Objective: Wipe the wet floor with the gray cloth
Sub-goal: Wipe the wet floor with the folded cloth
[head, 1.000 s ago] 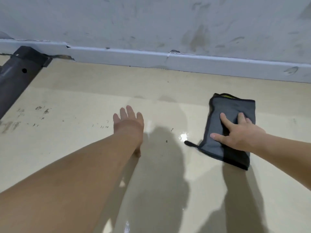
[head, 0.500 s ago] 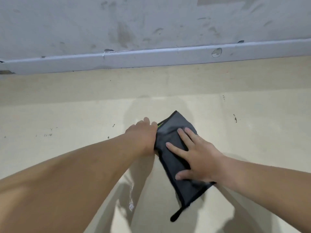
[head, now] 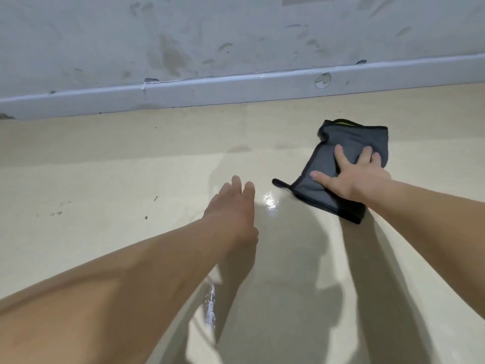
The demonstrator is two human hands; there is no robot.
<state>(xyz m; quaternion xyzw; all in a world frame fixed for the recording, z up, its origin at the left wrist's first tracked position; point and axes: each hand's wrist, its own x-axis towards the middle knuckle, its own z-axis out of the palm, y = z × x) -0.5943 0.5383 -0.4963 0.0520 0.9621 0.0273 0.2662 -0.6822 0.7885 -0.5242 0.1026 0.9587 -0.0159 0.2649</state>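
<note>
Left hand (head: 233, 206) flat, fingers spread, palm down on floor (head: 105, 179), holding nothing. Wet shiny spot (head: 270, 203) just beside it, to the R. Right hand (head: 351, 177) farther out, fingers wide, pressing down on gray cloth (head: 338, 166), not gripping it. Cloth folded, lying on floor w/ dark edge & bit of yellow at far end. Baseboard (head: 236, 88) & marked-up wall (head: 183, 35) behind.
</note>
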